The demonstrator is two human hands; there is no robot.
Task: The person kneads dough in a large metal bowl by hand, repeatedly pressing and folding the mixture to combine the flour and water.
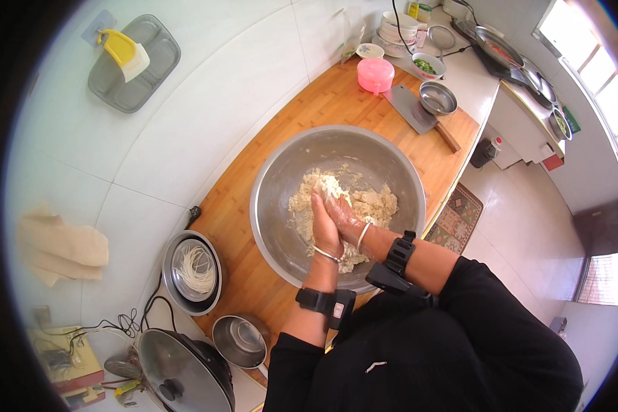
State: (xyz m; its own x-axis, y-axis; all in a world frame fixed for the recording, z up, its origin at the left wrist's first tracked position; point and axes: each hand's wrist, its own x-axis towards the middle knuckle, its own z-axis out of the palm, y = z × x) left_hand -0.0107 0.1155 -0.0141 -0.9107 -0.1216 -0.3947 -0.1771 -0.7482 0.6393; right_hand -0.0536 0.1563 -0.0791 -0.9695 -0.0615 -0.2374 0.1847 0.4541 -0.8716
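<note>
Both hands are inside a wide stainless steel basin (275,154) on a wooden board (237,190). My left hand (323,224) and my right hand (346,215) press together, palm towards palm. Between and around their fingertips is a pale, crumbly clump of dough (327,184). Sticky residue coats the right hand's fingers. More shaggy dough (378,203) lies in the basin on both sides of the hands and beneath the wrists. The inner palms and some of the fingers are hidden. Each wrist wears a bangle and a black strapped device.
Beyond the basin lie a cleaver (414,110), a small steel bowl (438,98) and a pink lidded container (375,74). A bowl of chopped greens (426,66) stands behind. At left are a bowl of white noodles (195,270), a steel pot (239,340) and a lidded electric pan (180,368).
</note>
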